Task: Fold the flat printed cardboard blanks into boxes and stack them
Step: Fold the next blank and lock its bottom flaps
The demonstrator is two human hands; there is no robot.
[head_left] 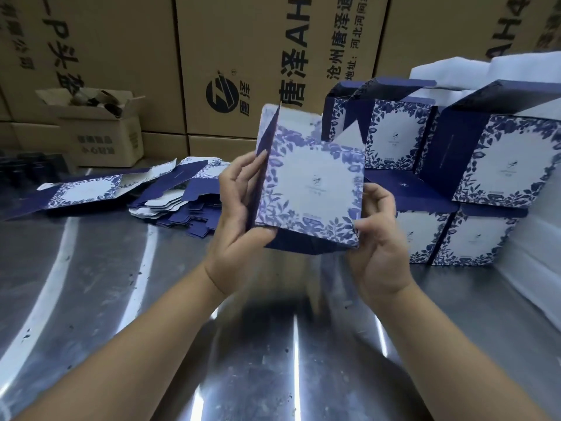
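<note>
Above the steel table [106, 299], both hands hold one half-formed box [312, 189] upright, probably to leave its bottom flaps free for folding. The left hand [239, 214] grips its left edge and the right hand [379, 238] pinches the lower right corner. Beyond, the flat blanks [182, 202] overlap too much to count. At least five finished boxes [501, 165] are stacked in two tiers on the right.

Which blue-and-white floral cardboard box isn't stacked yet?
The centre box, gripped above the steel table by left hand and right hand; the stacked boxes stand at right.
</note>
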